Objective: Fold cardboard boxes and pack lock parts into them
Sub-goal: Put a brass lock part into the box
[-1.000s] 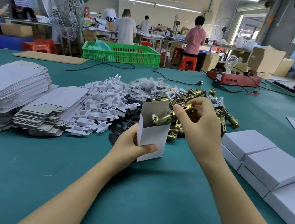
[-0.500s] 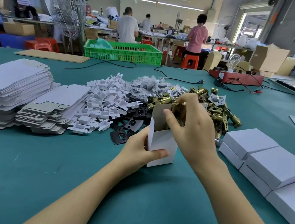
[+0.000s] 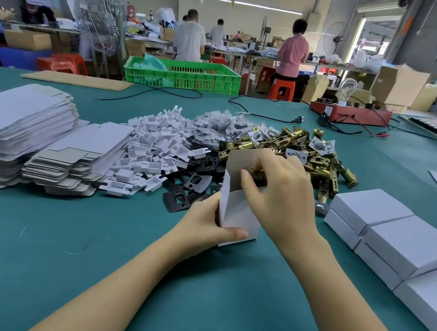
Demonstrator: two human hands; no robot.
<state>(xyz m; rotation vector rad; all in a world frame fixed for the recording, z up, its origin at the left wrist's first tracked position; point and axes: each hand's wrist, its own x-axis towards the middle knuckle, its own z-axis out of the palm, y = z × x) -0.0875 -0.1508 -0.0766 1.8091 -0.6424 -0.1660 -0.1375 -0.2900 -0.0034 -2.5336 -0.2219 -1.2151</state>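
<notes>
While the left hand [image 3: 208,226] grips the upright open box [image 3: 238,212] at frame centre, the right hand [image 3: 283,193] pinches a brass latch [image 3: 256,175] into its mouth. Closed boxes [image 3: 412,244] sit finished at right; flat blanks [image 3: 16,120] at left await folding.

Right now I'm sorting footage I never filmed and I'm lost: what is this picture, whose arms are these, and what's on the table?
There is no machine: a head-worn camera looks down at a person's own arms. The left hand grips an upright white box on the green table. The right hand pushes a brass lock part into its open top. Behind lie flat box blanks, white plastic pieces, black plates and a brass parts pile. Closed boxes sit on the right.
</notes>
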